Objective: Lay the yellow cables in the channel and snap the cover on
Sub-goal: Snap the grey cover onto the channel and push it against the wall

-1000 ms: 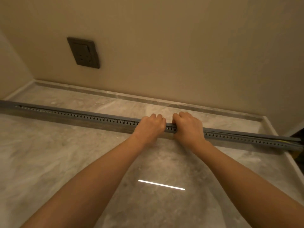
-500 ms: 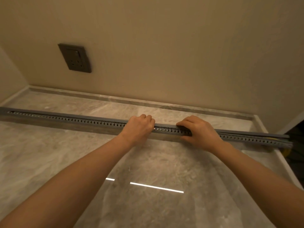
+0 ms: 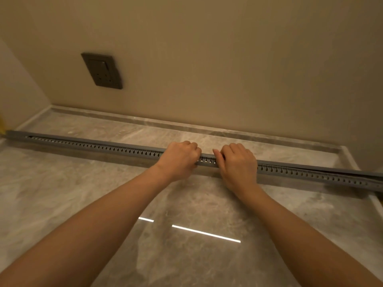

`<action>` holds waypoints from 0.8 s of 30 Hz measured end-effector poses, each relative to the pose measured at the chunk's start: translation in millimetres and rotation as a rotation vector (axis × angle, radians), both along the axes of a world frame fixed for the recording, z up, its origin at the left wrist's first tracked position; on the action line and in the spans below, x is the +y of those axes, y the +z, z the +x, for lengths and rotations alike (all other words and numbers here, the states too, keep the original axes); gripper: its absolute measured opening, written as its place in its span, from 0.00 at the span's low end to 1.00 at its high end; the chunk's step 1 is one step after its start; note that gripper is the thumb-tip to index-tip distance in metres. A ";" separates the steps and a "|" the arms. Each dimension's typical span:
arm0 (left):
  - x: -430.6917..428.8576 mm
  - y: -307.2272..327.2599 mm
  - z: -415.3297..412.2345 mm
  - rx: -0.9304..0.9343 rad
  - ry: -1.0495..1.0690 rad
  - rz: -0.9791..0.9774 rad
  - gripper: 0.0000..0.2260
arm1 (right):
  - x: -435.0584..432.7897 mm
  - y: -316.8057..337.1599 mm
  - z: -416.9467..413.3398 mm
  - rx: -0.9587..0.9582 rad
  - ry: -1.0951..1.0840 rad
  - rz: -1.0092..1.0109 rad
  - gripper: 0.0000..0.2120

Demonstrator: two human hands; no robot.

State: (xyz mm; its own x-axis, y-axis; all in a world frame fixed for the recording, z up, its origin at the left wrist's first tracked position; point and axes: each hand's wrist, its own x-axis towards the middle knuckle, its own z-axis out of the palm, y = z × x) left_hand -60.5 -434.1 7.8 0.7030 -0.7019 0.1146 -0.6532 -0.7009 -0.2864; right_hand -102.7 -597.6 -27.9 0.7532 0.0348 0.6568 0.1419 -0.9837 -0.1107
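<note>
A long grey slotted cable channel lies across the marble counter from left edge to right edge, with its grey cover on top. My left hand and my right hand sit side by side at the channel's middle, fingers curled over the cover and thumbs against the slotted front wall. At the far right the cover stands slightly lifted off the channel. A bit of yellow cable shows at the far left end; the rest is hidden inside.
A dark wall socket is mounted on the beige wall behind. The marble counter has a raised rim along the back and right side. A side wall closes off the left.
My right hand has slid left along the cover, back close beside my left hand. The view has shifted to the left, showing the channel's left end.
</note>
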 end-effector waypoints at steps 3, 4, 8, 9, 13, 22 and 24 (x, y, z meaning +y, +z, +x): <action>-0.2 1.9 2.2 0.029 -0.003 0.002 0.12 | 3.9 -3.7 7.0 -0.081 -0.088 -0.100 0.18; 0.0 2.3 3.3 0.042 -0.006 0.003 0.12 | 3.9 -4.7 9.3 -0.095 -0.092 -0.115 0.18; -1.2 7.1 7.3 0.090 -0.019 -0.003 0.11 | 1.2 -3.0 14.3 -0.111 -0.060 -0.143 0.16; -2.3 8.4 8.2 0.099 -0.025 -0.005 0.11 | 0.0 -1.3 15.6 -0.104 -0.052 -0.141 0.16; -8.4 11.6 11.1 0.106 -0.043 -0.023 0.10 | -3.9 8.1 23.7 -0.088 -0.093 -0.127 0.17; -14.8 12.8 15.6 0.143 -0.034 -0.063 0.10 | -8.7 6.3 17.8 -0.022 0.074 -0.209 0.18; -14.3 12.7 17.3 0.145 -0.039 -0.064 0.10 | -10.6 3.2 13.3 0.044 0.161 -0.181 0.20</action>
